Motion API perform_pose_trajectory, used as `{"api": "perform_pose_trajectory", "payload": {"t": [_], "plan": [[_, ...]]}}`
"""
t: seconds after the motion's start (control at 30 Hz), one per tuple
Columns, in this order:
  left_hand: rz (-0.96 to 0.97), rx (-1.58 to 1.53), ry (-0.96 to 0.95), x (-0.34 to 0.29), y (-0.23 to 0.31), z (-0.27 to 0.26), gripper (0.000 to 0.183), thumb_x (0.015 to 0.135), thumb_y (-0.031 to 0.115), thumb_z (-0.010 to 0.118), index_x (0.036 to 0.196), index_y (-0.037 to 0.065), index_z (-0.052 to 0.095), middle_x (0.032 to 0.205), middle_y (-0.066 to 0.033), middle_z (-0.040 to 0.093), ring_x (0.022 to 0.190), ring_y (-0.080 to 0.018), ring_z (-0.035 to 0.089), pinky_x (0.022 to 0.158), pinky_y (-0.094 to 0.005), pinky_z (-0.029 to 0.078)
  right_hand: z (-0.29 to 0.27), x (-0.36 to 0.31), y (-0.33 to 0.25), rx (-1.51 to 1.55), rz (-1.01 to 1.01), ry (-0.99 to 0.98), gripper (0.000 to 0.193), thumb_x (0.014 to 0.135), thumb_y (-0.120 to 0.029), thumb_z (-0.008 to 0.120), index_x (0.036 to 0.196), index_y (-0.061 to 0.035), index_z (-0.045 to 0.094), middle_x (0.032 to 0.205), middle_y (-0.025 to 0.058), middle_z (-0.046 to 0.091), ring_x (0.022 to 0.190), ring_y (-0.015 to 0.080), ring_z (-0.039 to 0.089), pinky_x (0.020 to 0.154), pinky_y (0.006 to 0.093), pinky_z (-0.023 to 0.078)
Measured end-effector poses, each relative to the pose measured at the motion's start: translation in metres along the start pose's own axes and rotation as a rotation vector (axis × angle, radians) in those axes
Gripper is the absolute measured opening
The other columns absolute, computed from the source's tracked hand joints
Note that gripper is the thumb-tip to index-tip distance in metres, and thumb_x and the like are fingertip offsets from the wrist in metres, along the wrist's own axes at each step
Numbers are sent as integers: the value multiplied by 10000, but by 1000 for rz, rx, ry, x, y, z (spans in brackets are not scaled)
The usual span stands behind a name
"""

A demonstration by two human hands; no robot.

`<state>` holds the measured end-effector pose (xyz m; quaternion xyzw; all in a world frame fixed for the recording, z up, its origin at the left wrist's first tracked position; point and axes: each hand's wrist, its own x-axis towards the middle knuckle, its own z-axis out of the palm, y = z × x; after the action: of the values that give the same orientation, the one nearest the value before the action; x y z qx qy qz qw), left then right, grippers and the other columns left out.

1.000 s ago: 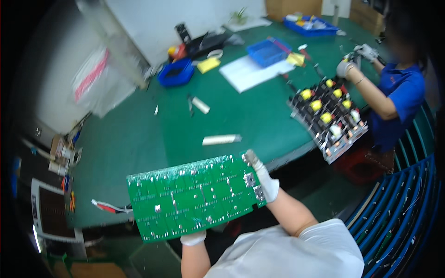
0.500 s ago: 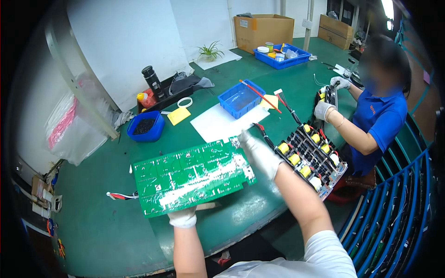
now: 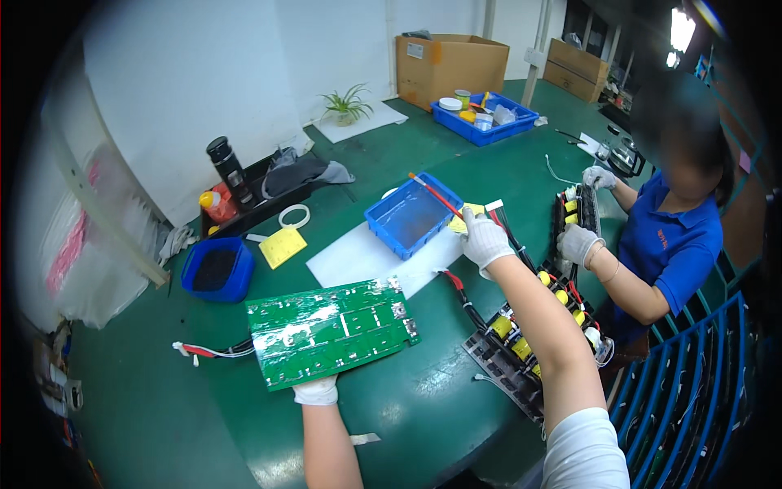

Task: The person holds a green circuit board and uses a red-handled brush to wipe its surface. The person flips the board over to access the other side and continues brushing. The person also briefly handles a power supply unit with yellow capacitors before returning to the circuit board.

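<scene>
The green circuit board [image 3: 326, 334] is borne above the worktop [image 3: 407, 391] by the left hand [image 3: 318, 391], clasped from beneath at its near long edge, with the fingertips hidden by the board. Its long axis is laid from left to right, tipped a little away at the right end, and a bundle of wires [image 3: 199, 351] is let out past the left end. The right hand [image 3: 486, 242] is held beyond the board and to its right, its fingers gathered over the near end of a red rod [image 3: 436, 196]; whether the rod is pinched cannot be told. The rod is slanted from far left to near right across a blue tray [image 3: 385, 237], so its near end is turned toward the right hand, the nearer of the two. The board and the right hand are separated by a white sheet [image 3: 346, 259] and dark cables [image 3: 466, 306]. An assembly with yellow parts [image 3: 493, 363] is passed over by the right forearm. Farther right, another assembly is handled by a co-worker's gloved hands [image 3: 577, 244]. Beyond the board's left end, a blue bowl [image 3: 232, 281] and a yellow pad [image 3: 283, 247] are set.
</scene>
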<state>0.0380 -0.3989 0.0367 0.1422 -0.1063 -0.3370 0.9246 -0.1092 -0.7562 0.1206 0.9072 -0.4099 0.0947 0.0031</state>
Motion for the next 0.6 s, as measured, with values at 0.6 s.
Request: {"api": "perform_pose_trajectory", "payload": {"t": [0.6], "plan": [[73, -802, -32, 22, 9, -24, 594, 945, 512, 277, 1409, 142, 256, 1446, -76, 298, 1284, -282, 348, 1041, -488, 305, -84, -40, -18, 1569, -144, -216, 450, 887, -244, 502, 1263, -14, 413, 1119, 170, 571, 965, 259, 606, 795, 334, 501]]}}
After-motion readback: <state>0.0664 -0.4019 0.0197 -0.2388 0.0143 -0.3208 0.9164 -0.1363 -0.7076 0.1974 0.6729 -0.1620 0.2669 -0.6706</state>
